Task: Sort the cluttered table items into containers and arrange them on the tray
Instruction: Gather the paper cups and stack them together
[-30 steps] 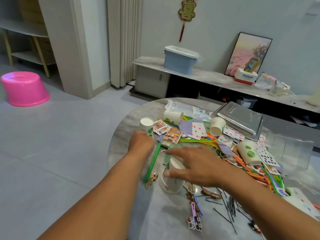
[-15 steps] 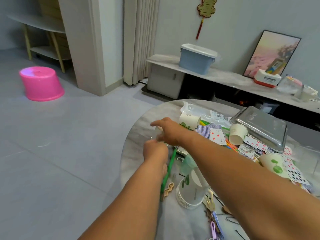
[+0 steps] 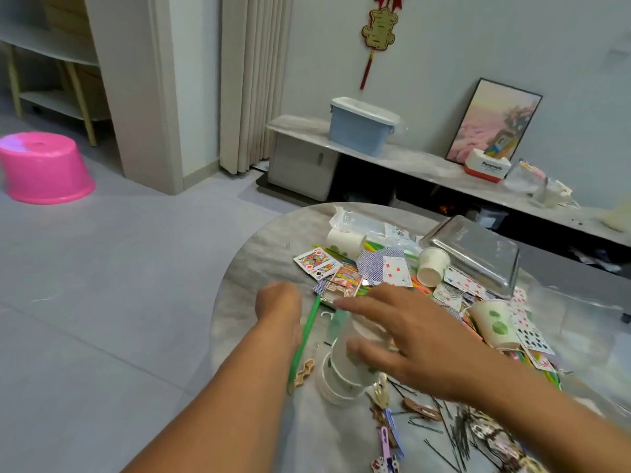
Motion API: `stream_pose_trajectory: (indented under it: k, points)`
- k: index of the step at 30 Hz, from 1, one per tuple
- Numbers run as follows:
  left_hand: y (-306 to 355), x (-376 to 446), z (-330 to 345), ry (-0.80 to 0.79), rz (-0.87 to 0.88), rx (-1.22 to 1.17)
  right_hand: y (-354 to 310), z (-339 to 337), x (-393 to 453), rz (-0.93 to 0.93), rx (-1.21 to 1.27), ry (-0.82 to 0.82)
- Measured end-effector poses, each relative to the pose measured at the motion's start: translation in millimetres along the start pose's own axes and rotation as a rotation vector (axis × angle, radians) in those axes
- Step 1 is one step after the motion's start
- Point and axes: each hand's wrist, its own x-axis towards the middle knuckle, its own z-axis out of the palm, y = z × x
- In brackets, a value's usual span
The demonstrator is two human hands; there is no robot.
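Bare marble along the table (image 3: pixel 246 268) left edge, open for passage. Blocked centre and right: playing cards (image 3: pixel 345 268), tipped paper cups (image 3: pixel 432 266), cup stack (image 3: pixel 341 377), upturned metal tray (image 3: pixel 478 254). Hairpins (image 3: pixel 447 435) littering the near side.

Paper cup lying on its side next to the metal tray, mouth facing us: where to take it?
Take the paper cup across its side wall near the open rim, coming from above. It lies tipped beside the tray, mouth toward the camera, so the wall is exposed; a light grip, probably, since paper crushes.
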Motion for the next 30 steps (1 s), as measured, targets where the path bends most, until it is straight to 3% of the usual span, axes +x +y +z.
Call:
stream_pose_trajectory:
  k: [2, 4, 8, 12, 20, 24, 26, 30]
  points:
    - [-5.9, 3.0, 3.4, -0.012, 0.040, 0.146, -1.6, 19.1, -2.3, -0.018, -0.077, -0.093]
    - [-11.7, 7.4, 5.9, -0.028, 0.138, 0.437, 6.0, 27.1, 4.1, 0.019, 0.032, -0.102]
    - [-20.7, 8.7, 7.3, -0.098, 0.276, 0.844, 53.8, 34.1, 58.0, 0.278, 0.449, 0.211]
    - [-30.1, 7.3, 13.7, -0.177, 0.280, 1.097, 113.6, 51.6, 138.2, 0.518, 0.374, 0.190]
    - [-23.9, 19.8, 12.9, -0.201, 0.239, 1.170, 144.3, 94.4, 220.5, 0.541, -0.014, -0.063]
    - [-17.4, 21.0, 9.1, -0.212, 0.228, 1.129, 140.9, 104.3, 221.4, 0.536, -0.117, -0.022]
    - [-15.6, 19.5, 8.3, -0.210, 0.217, 1.104, 135.3, 94.3, 211.7, 0.587, 0.060, 0.087]
    - [-18.2, 13.7, 10.6, -0.214, 0.171, 0.961, 115.4, 58.4, 168.6, 0.564, 0.859, 0.471]
